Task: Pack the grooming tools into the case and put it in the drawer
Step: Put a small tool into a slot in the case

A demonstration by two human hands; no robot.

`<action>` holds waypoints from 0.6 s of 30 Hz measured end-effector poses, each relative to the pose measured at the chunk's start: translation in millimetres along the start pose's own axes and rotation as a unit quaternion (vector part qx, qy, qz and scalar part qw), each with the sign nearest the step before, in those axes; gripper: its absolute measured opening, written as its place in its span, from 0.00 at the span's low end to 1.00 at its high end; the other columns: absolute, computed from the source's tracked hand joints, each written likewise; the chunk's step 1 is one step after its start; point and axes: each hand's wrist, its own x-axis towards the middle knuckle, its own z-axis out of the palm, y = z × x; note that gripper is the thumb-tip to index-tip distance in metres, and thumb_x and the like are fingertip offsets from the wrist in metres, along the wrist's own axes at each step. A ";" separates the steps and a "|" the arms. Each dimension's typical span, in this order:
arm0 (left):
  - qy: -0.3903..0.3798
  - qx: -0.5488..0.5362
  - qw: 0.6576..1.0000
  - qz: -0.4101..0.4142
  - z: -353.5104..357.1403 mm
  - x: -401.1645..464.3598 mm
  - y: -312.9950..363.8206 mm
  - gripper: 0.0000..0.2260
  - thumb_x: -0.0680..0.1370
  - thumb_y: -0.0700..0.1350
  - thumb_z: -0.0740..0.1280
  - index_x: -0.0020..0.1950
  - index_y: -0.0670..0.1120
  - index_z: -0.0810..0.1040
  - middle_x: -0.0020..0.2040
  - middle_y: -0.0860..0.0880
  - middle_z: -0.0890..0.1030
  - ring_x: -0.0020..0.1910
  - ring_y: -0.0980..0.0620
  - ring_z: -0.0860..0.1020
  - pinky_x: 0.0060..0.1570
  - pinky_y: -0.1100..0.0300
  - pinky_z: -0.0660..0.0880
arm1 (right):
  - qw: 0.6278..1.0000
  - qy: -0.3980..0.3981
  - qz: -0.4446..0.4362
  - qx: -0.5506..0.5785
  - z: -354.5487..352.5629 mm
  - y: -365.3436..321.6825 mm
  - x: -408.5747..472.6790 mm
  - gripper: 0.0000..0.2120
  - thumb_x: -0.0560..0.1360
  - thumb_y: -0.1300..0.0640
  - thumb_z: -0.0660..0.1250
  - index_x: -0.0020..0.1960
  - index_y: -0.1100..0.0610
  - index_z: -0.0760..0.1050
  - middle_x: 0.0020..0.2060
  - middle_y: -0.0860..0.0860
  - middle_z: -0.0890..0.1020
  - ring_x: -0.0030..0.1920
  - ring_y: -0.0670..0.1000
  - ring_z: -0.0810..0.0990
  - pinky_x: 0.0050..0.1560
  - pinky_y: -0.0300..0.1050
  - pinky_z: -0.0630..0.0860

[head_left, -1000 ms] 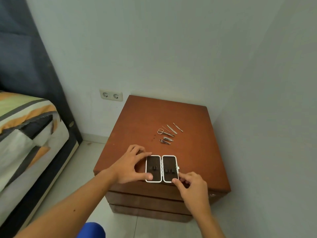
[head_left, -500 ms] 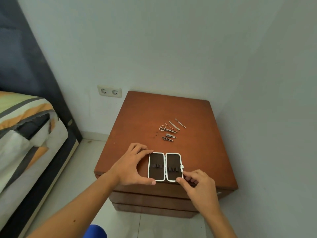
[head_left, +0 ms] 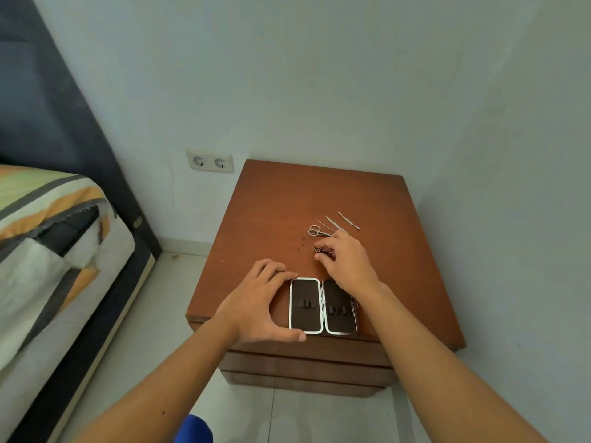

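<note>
1. Brown wood carries everything: the open case (head_left: 322,306) lies flat near the front edge of the nightstand (head_left: 271,219), both dark halves facing up, empty so far as I can see.

2. I have the left hand (head_left: 260,306) spread against the case's left side, thumb along the near corner, fingers at the far corner. It presses rather than grips, fingers wide and closed on nothing. I judge that it pins the case so it won't slide while tools go in.

3. I have the right hand (head_left: 347,262) reaching over the case's right half. Its fingertips are pinched nearly shut at a small dark clipper (head_left: 319,250), touching it. Whether it is lifted off the wood I cannot tell.

4. Beyond those fingertips lie the scissors (head_left: 316,231), and farther right two thin files (head_left: 348,220), all well apart from the case. A second small tool may be hidden under the hand.

5. Nearest tool first seems the reason for this reach: it keeps the wrist low over the open half.

6. Below my wrists the drawers (head_left: 307,359) are shut. Packing has barely begun, and closing the case and stowing it remain.
</note>
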 end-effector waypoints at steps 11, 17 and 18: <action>0.014 0.001 1.000 0.011 1.1 -0.3 -1.2 0.51 0.65 0.81 0.71 0.81 0.55 0.65 0.75 0.57 0.65 0.78 0.56 0.57 0.78 0.50 0.66 | 0.992 0.004 0.062 0.108 -8.6 0.5 -6.9 0.06 0.74 0.55 0.79 0.49 0.52 0.83 0.41 0.44 0.81 0.39 0.44 0.77 0.45 0.33 0.75; 0.016 -0.007 1.000 0.010 2.5 0.0 -2.2 0.52 0.64 0.82 0.71 0.80 0.55 0.66 0.74 0.58 0.65 0.78 0.56 0.57 0.77 0.48 0.68 | 0.946 -0.020 0.096 0.310 -28.4 8.4 -28.1 0.10 0.70 0.55 0.82 0.50 0.50 0.86 0.41 0.53 0.87 0.38 0.50 0.84 0.47 0.45 0.82; 0.016 -0.006 1.000 0.011 2.6 0.1 -2.3 0.52 0.64 0.82 0.71 0.80 0.55 0.66 0.74 0.58 0.65 0.78 0.56 0.57 0.77 0.48 0.68 | 0.943 -0.024 0.101 0.317 -27.7 11.1 -32.5 0.10 0.70 0.54 0.82 0.49 0.50 0.86 0.41 0.52 0.88 0.40 0.52 0.85 0.48 0.47 0.82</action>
